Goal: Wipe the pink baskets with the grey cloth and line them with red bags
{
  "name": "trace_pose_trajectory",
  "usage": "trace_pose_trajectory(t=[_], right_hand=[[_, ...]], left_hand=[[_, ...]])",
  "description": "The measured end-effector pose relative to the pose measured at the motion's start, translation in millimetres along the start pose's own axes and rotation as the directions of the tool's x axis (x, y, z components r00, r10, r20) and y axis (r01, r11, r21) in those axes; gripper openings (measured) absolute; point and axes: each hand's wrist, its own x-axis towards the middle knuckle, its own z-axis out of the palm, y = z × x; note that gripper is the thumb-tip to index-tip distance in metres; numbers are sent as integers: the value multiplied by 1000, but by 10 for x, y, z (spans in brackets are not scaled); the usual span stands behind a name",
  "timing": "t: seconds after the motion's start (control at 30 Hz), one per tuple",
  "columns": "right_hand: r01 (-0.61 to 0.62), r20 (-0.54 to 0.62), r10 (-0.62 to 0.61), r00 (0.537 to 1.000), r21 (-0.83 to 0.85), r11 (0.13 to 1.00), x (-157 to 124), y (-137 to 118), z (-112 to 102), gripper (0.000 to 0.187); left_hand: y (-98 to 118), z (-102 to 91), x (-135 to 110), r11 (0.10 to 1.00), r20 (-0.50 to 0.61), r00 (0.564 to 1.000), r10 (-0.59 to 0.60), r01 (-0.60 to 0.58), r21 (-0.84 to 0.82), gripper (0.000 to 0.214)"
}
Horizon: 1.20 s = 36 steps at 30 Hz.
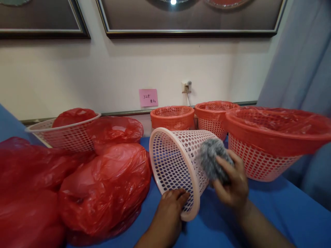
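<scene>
A pale pink perforated plastic basket [190,146] lies tipped on its side, its open mouth turned to the left and toward me. My left hand [169,210] grips the near lower part of its rim, fingers reaching inside. In my right hand [232,182] is a bunched grey cloth [214,159], pressed against or very close to the basket's outer wall on the right side. The cloth is slightly smeared by motion. My left thumb is mostly hidden behind the rim.
Red plastic bags [108,186] are heaped on the left of the blue-covered table [214,224]. Behind them leans a white basket [64,137]. Two lined baskets [172,119] stand at the back, and a larger lined basket [263,158] at right. A pink note [148,97] hangs on the wall.
</scene>
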Motion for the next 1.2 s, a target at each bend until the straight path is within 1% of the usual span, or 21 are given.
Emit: trace_pose_trajectory(t=[0.07,0.13,0.27,0.37,0.47,0.53,0.57,0.6,0.63,0.7,0.73,0.77,0.8,0.83,0.87,0.9,0.97,1.03,1.07,1.13,1.2], right_hand=[[167,60,-173,983,94,981,-27,-231,-57,66],[218,73,-232,970,163,962,-39,-338,-71,66],[136,80,-156,985,215,967,-22,-309,-18,63],[99,119,-129,985,225,969,-28,-286,23,60],[86,126,-114,985,211,974,-53,-237,68,61],[-20,102,7,995,133,991,-53,-102,105,57],[-121,77,115,990,74,990,-46,6,121,54],[-242,44,241,970,12,970,-35,135,134,51],[-369,7,370,929,-46,928,-22,276,142,48],[-569,-42,569,821,-136,811,-1,548,145,48],[-632,-54,633,772,-160,758,5,655,142,50],[-670,-57,672,738,-174,722,7,729,140,52],[-686,-62,688,723,-177,706,7,765,140,54],[-681,-67,681,730,-169,713,4,760,143,55],[-651,-74,649,757,-156,743,-1,718,148,55],[-596,-78,591,803,-142,790,-5,641,151,53],[-414,-53,411,910,-95,905,-14,416,143,52],[-170,21,170,985,5,985,-25,150,105,57],[-49,59,45,997,70,996,-33,22,78,61],[131,103,-152,983,188,973,-53,-184,26,66],[197,106,-227,968,242,950,-72,-275,6,66]], left_hand=[[0,-4,2,999,-44,999,22,-24,-38,57],[21,-17,-3,991,-81,995,59,-68,-119,59],[96,-39,-37,931,-190,973,131,-186,-313,65],[129,-60,-66,911,-255,949,186,-264,-317,55],[119,-88,-73,907,-258,938,230,-302,-292,45],[100,-96,-70,915,-258,943,211,-283,-287,44],[90,-95,-70,921,-262,946,194,-267,-285,44],[81,-89,-71,925,-264,947,180,-254,-282,45],[71,-79,-73,928,-263,949,175,-249,-278,47],[53,-53,-81,929,-251,949,190,-257,-265,54],[42,-39,-86,930,-244,949,200,-262,-257,58],[30,-23,-91,931,-234,950,207,-265,-250,61],[17,-9,-96,934,-222,953,208,-261,-244,64],[3,5,-102,938,-210,956,203,-251,-239,66],[-11,17,-107,942,-197,961,194,-239,-236,67],[-22,26,-111,946,-186,965,183,-225,-235,67],[-31,32,-111,951,-175,973,152,-193,-242,68],[-12,14,-96,949,-174,976,131,-174,-264,71],[7,-4,-83,945,-168,977,129,-173,-276,73],[57,-52,-50,939,-141,979,144,-180,-293,75],[97,-97,-17,937,-116,980,159,-187,-296,76]])
